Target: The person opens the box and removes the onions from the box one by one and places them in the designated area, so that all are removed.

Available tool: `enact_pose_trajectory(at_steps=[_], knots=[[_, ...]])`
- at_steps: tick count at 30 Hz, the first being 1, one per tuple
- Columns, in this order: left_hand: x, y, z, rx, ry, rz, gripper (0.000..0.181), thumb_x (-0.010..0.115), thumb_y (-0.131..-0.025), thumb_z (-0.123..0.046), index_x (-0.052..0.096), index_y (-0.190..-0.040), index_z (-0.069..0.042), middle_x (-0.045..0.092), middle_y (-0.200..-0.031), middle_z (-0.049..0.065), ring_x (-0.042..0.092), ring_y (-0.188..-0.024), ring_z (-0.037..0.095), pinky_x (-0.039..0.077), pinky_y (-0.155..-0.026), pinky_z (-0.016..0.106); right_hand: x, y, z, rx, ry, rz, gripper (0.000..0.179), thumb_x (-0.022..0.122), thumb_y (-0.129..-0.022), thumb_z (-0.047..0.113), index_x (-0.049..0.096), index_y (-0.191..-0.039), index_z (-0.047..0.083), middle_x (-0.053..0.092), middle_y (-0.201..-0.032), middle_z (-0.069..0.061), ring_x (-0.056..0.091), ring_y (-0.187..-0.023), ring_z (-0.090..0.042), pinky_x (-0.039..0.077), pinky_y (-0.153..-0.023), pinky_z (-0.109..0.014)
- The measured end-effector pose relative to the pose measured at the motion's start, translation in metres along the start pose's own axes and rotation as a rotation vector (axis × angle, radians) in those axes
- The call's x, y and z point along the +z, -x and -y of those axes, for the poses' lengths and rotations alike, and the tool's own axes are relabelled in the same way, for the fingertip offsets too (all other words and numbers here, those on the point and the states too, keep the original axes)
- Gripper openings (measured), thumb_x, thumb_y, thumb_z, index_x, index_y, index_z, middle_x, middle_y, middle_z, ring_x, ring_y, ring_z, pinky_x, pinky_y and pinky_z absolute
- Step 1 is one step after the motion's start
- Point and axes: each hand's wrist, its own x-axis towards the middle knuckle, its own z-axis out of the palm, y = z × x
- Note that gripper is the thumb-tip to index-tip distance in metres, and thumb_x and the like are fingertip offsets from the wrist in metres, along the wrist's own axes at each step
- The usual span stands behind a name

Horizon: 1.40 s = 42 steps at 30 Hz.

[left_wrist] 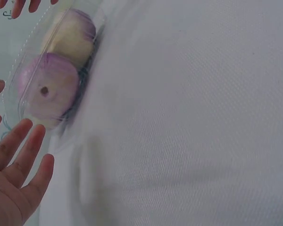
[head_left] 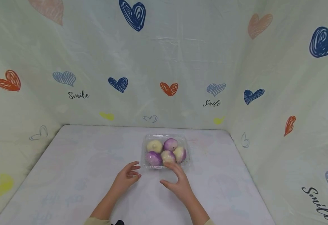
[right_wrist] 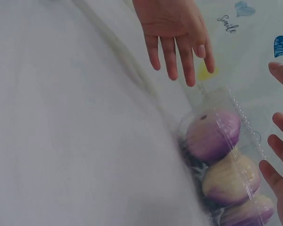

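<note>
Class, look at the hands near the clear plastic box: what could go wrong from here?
The clear plastic box looks thin, so a hard squeeze might buckle it. The round vegetables could roll if it tilts, shifting its weight. The left hand and right hand are both by its near edge, so lifting there might tip it.

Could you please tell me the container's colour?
The container is colourless, clear plastic; the head view shows it best.
</note>
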Motion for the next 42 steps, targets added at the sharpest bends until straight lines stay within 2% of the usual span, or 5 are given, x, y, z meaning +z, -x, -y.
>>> enact_pose_trajectory(at_steps=[6,17,25,33,42], knots=[[0.006,0.001,0.0,-0.005,0.017,0.01,0.052,0.073,-0.087,-0.004,0.052,-0.135,-0.003,0.062,-0.125,0.017,0.063,-0.1,0.026,0.051,-0.092,0.048,0.008,0.005,0.008,0.056,-0.024,-0.046,0.058,0.084,-0.073,0.004,0.061,-0.126,0.007,0.058,-0.131,0.0,0.05,-0.122,-0.019,0.04,-0.106,-0.034],[0.014,0.0,0.0,0.033,0.084,0.012,0.054,0.074,-0.084,-0.001,0.051,-0.133,0.0,0.06,-0.124,0.023,0.063,-0.101,0.033,0.051,-0.091,0.052,0.015,0.008,0.032,-0.005,-0.015,-0.101,0.05,0.084,-0.072,0.0,0.065,-0.119,0.004,0.062,-0.123,-0.008,0.052,-0.118,-0.02,0.044,-0.103,-0.041],[0.024,0.008,0.0,0.015,0.088,0.012,0.052,0.074,-0.084,-0.001,0.053,-0.132,-0.003,0.063,-0.117,0.019,0.063,-0.097,0.028,0.054,-0.088,0.046,0.022,0.009,0.025,-0.104,0.023,-0.152,0.044,0.084,-0.07,-0.003,0.068,-0.111,0.001,0.066,-0.115,-0.011,0.054,-0.111,-0.027,0.046,-0.098,-0.033],[0.036,0.019,-0.001,0.017,0.199,0.086,0.053,0.073,-0.086,-0.003,0.051,-0.134,-0.002,0.064,-0.115,0.019,0.062,-0.097,0.027,0.054,-0.084,0.032,0.03,0.013,0.007,-0.233,0.087,-0.192,0.042,0.084,-0.066,-0.007,0.068,-0.104,-0.002,0.066,-0.106,-0.016,0.056,-0.101,-0.032,0.047,-0.09,-0.028],[0.042,0.023,0.001,0.023,0.233,0.094,0.048,0.071,-0.087,-0.002,0.052,-0.131,0.0,0.066,-0.112,0.018,0.064,-0.095,0.025,0.053,-0.083,0.028,0.04,0.014,-0.03,-0.302,0.173,-0.233,0.043,0.088,-0.066,0.003,0.07,-0.104,0.011,0.067,-0.107,0.003,0.057,-0.1,-0.021,0.042,-0.09,-0.032]])
